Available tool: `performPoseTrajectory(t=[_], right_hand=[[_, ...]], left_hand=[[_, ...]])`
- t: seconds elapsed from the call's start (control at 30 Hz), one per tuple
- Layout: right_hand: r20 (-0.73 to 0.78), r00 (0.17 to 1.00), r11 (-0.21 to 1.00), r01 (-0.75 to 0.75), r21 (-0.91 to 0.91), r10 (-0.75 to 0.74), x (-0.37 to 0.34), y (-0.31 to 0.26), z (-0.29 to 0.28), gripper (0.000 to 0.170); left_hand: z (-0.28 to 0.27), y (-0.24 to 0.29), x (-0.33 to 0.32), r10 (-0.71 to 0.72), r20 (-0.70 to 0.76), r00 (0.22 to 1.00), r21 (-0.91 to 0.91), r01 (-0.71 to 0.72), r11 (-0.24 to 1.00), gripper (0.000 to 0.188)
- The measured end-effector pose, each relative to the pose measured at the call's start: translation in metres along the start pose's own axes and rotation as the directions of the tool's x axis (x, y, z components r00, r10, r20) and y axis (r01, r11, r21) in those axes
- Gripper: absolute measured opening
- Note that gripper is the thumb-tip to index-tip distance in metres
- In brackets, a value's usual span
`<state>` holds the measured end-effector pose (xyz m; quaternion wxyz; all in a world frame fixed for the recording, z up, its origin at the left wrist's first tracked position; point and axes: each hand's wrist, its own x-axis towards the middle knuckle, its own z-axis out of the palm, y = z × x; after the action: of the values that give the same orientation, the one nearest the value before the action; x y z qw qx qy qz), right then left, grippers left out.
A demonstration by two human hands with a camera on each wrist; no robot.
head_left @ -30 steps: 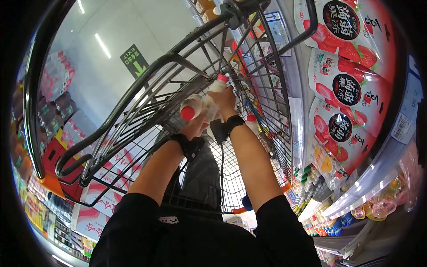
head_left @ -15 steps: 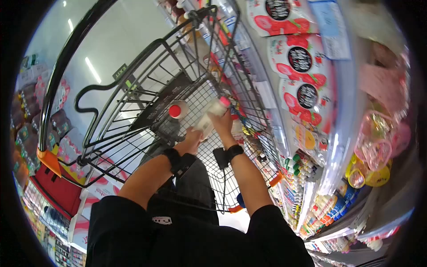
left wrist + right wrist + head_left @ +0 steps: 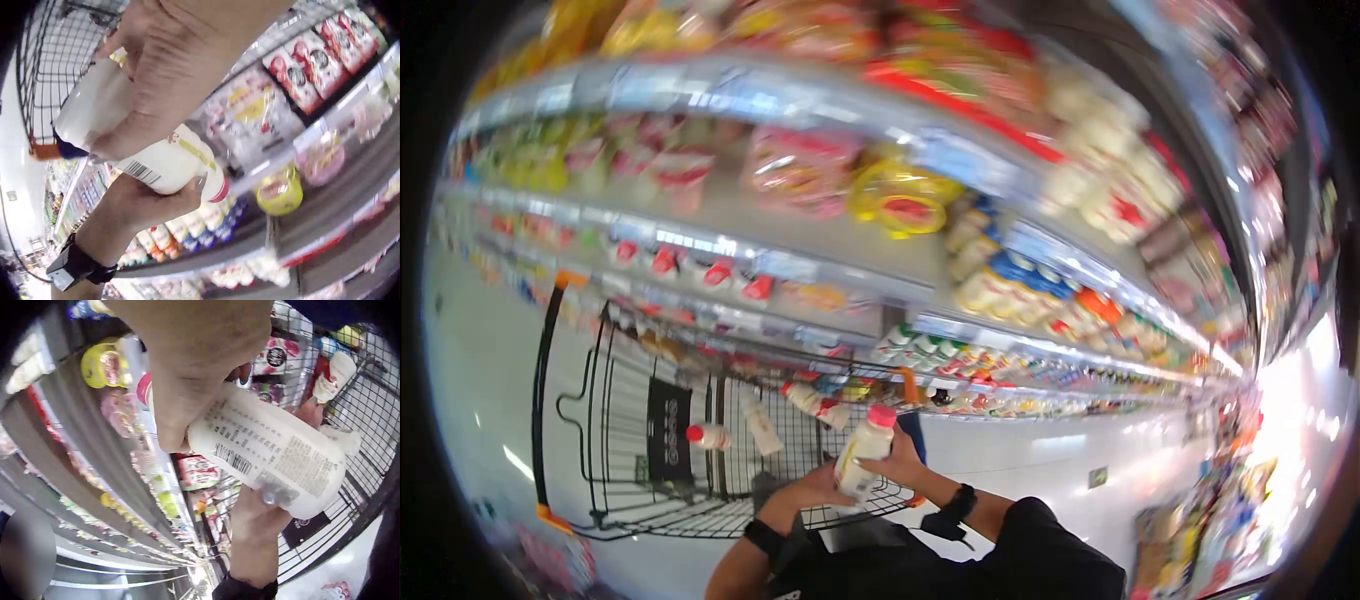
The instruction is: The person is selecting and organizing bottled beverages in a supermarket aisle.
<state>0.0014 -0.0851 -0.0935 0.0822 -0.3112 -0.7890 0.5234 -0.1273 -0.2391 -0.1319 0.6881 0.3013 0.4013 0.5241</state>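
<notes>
Both hands hold a white plastic bottle (image 3: 863,455) with a pink cap, tilted over the near side of the wire shopping cart (image 3: 625,520). My left hand (image 3: 810,490) grips the lower part, its thumb along the side in the left wrist view. Around the upper part, near the cap, curl the fingers of my right hand (image 3: 897,460). Printed text and a barcode face the right wrist camera on the bottle (image 3: 275,456). Inside the cart lie a red-capped bottle (image 3: 712,437), a pale bottle (image 3: 760,425) and a red-and-white bottle (image 3: 815,404).
Beyond the cart runs a long store shelf (image 3: 800,235) stocked with packs and bottles. A yellow container (image 3: 905,195) sits on one level. White floor (image 3: 1000,455) stretches to the right, with more stacked goods (image 3: 1190,530) at the far right. The cart's handle (image 3: 545,400) is at left.
The head view has swung toward the shelf, so the cart now appears lower left. The pink-capped bottle has come up from deep in the cart to its near side, still in both hands.
</notes>
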Motion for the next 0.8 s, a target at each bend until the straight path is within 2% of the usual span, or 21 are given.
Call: performPoseTrajectory(t=[0.03, 0.07, 0.13, 0.23, 0.27, 0.3, 0.33, 0.4, 0.47, 0.5, 0.6, 0.67, 0.73, 0.77, 0.8], right_hand=[[-0.026, 0.999, 0.999, 0.036, 0.040, -0.035, -0.018, -0.004, -0.018, 0.081], [-0.042, 0.999, 1.000, -0.006, 0.006, 0.006, -0.040, -0.024, -0.041, 0.081], [-0.135, 0.990, 0.998, 0.023, -0.063, -0.032, -0.085, -0.013, -0.081, 0.077], [-0.190, 0.980, 0.959, 0.110, 0.262, -0.061, -0.147, 0.035, -0.122, 0.070], [-0.212, 0.977, 0.936, 0.102, 0.335, -0.031, -0.168, 0.047, -0.130, 0.067], [-0.230, 0.973, 0.910, 0.097, 0.403, -0.002, -0.188, 0.053, -0.139, 0.065], [-0.245, 0.969, 0.880, 0.097, 0.465, 0.023, -0.207, 0.056, -0.149, 0.062], [-0.194, 0.981, 0.820, 0.089, 0.566, 0.028, -0.240, 0.058, -0.170, 0.064], [-0.110, 0.994, 0.790, 0.058, 0.610, 0.012, -0.263, 0.069, -0.194, 0.067], [-0.092, 0.995, 0.737, 0.084, 0.670, -0.029, -0.269, 0.075, -0.204, 0.070], [-0.058, 0.953, 0.653, 0.247, 0.715, -0.297, -0.271, 0.056, -0.234, 0.072], [-0.114, 0.938, 0.669, 0.316, 0.672, -0.328, -0.267, 0.000, -0.250, 0.077], [-0.243, 0.906, 0.588, 0.411, 0.697, -0.346, -0.266, -0.051, -0.255, 0.074], [-0.269, 0.905, 0.538, 0.414, 0.734, -0.329, -0.267, -0.074, -0.257, 0.072], [-0.283, 0.904, 0.483, 0.412, 0.773, -0.319, -0.266, -0.091, -0.257, 0.070]], left_hand=[[0.023, 0.014, 0.006, -0.092, 0.018, 0.996, 0.068, 0.091, 0.994, 0.074], [0.045, 0.023, 0.014, -0.180, 0.019, 0.984, 0.138, 0.175, 0.975, 0.074], [0.098, 0.017, 0.034, -0.206, 0.105, 0.973, 0.226, 0.178, 0.958, 0.073], [0.156, -0.015, 0.060, -0.230, 0.123, 0.965, 0.151, 0.211, 0.966, 0.066], [0.173, -0.026, 0.067, -0.232, 0.138, 0.963, 0.106, 0.218, 0.970, 0.065], [0.190, -0.029, 0.075, -0.217, 0.229, 0.949, 0.128, 0.191, 0.973, 0.065], [0.208, -0.030, 0.081, -0.234, 0.260, 0.937, 0.161, 0.197, 0.967, 0.065], [0.237, -0.023, 0.090, -0.266, 0.314, 0.912, 0.244, 0.193, 0.950, 0.065], [0.262, -0.017, 0.094, -0.254, 0.350, 0.901, 0.216, 0.186, 0.958, 0.069], [0.275, -0.009, 0.095, -0.236, 0.367, 0.900, 0.204, 0.170, 0.964, 0.070], [0.300, 0.024, 0.091, -0.210, 0.476, 0.854, 0.099, 0.186, 0.978, 0.071], [0.328, 0.070, 0.076, -0.223, 0.523, 0.823, 0.042, 0.236, 0.971, 0.072], [0.343, 0.083, 0.080, -0.082, 0.612, 0.786, -0.054, 0.145, 0.988, 0.072], [0.349, 0.087, 0.084, -0.011, 0.649, 0.761, -0.098, 0.098, 0.990, 0.073], [0.355, 0.095, 0.082, 0.010, 0.636, 0.772, -0.085, 0.057, 0.995, 0.073]])
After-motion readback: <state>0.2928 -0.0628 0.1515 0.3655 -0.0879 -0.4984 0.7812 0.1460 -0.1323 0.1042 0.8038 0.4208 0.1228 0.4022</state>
